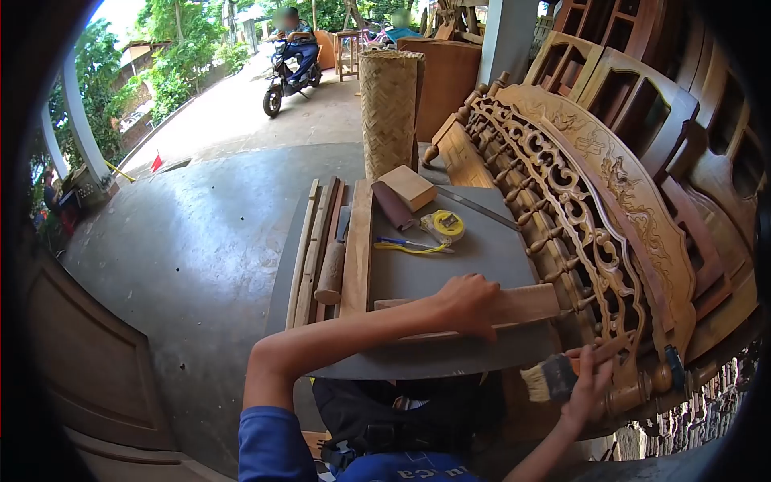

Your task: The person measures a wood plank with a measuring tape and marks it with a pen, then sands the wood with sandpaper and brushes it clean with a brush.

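Note:
My left hand (470, 305) grips a wooden board (522, 304) that lies across the near part of the grey table (474, 229). Its fingers wrap over the board's edge. At the right, my right hand (590, 381) holds a wide brush (554, 379) by its handle, with the pale bristles pointing left beside the table's near edge. Farther back on the table are a yellow tape measure (446, 225), a pen (405, 245), a wood block (409, 186) and rolled sandpaper (392, 206). A chisel (332, 269) rests among long wood strips (308, 257) on the left.
Carved wooden panels (634, 209) lean along the right side, with a turned-spindle frame (530, 185) beside the table. A woven mat roll (390, 112) stands behind it. In the distance, a person sits on a motorbike (281, 76). Wooden panels (88, 345) lie at the lower left.

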### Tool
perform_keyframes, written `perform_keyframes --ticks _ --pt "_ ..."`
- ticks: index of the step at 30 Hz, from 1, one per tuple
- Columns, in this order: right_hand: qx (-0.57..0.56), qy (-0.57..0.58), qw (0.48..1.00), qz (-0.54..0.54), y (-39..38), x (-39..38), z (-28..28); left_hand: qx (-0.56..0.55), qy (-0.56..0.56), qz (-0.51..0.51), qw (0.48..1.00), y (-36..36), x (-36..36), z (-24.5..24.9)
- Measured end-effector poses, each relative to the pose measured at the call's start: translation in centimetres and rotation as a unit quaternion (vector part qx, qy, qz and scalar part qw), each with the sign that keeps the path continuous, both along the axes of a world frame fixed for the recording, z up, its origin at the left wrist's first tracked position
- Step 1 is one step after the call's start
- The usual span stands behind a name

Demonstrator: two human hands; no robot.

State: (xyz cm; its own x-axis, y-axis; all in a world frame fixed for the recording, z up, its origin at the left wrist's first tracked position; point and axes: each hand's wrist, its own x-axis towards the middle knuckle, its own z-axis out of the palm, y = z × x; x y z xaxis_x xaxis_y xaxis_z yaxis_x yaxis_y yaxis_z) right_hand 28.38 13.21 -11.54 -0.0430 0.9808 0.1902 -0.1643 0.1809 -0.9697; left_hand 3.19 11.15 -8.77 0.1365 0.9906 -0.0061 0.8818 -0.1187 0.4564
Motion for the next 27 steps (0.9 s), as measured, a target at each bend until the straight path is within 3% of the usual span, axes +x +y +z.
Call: perform_keyframes --ticks 2,8,11,13,16,18,20,22,26,27 --pt "0.000 -0.016 0.999 0.048 -0.1 -1.3 -0.1 0.051 0.018 0.006 0.999 0.1 -0.4 -0.7" --pt "-0.018 -0.059 0.989 0.135 -0.1 -4.3 -0.7 0.072 -0.037 0.001 0.997 -1.1 -0.8 -2.6" --pt "0.004 -0.106 0.971 0.214 0.6 -5.7 1.0 0.127 0.047 0.041 0.990 -3.2 -0.4 -3.9" --pt "0.094 -0.097 0.971 0.198 3.3 -6.9 1.4 0.171 0.086 0.045 0.981 -3.8 -0.3 -4.9" --pt "0.170 -0.079 0.979 0.084 8.7 -10.8 3.2 0.186 0.119 0.056 0.974 -3.8 -0.1 -5.6" --pt "0.288 -0.202 0.936 -0.001 13.6 -13.8 2.5 0.178 0.126 0.055 0.974 -3.9 0.1 -5.3" --pt "0.154 -0.324 0.932 0.054 15.3 -16.2 2.2 0.173 0.121 0.054 0.976 -3.8 0.1 -5.4" --pt "0.285 -0.373 0.882 -0.027 15.9 -18.2 -1.0 0.175 0.117 0.050 0.976 -3.8 0.0 -5.5" --pt "0.221 -0.336 0.915 0.033 14.7 -17.0 0.3 0.178 0.103 0.034 0.978 -3.9 -0.3 -5.2" --pt "0.262 -0.344 0.902 0.016 14.4 -16.8 0.2 0.178 0.099 0.028 0.979 -3.9 -0.2 -5.1"
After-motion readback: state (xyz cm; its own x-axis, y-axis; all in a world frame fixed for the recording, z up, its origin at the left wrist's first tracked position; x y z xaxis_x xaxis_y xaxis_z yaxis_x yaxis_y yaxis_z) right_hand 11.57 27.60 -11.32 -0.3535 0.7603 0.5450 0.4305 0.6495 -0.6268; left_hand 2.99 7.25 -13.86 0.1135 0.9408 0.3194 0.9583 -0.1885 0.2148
